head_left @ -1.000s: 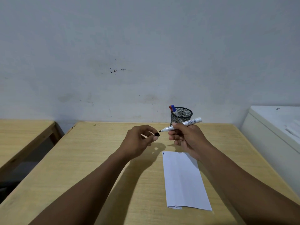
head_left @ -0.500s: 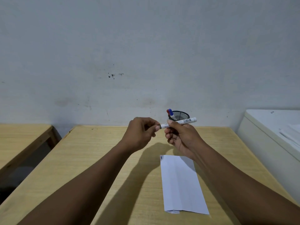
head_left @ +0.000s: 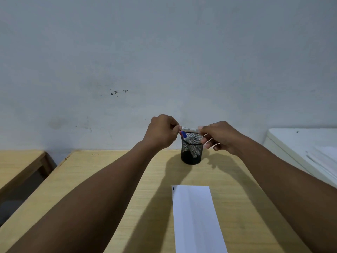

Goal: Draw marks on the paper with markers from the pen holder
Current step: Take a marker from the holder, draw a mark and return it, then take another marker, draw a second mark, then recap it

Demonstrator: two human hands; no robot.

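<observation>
Both hands pinch one white marker [head_left: 189,129] level above the pen holder [head_left: 191,151]: the left hand [head_left: 161,133] has its grip closed over the marker's left end, and the right hand [head_left: 219,136] nips the right end between thumb and fingertips, other fingers spread loose. The black mesh holder stands at the far side of the wooden worktop [head_left: 113,179], with red and blue markers [head_left: 184,136] inside. Nearer, to the right, lies the paper [head_left: 196,218], a small dark mark at its far left corner.

You are at a plain study room or classroom, light wooden desk [head_left: 109,179] against a scuffed bare wall [head_left: 164,61], second matching desk [head_left: 20,161] alongside, mesh pen holder [head_left: 191,152], white cabinet [head_left: 295,143] to your right.
</observation>
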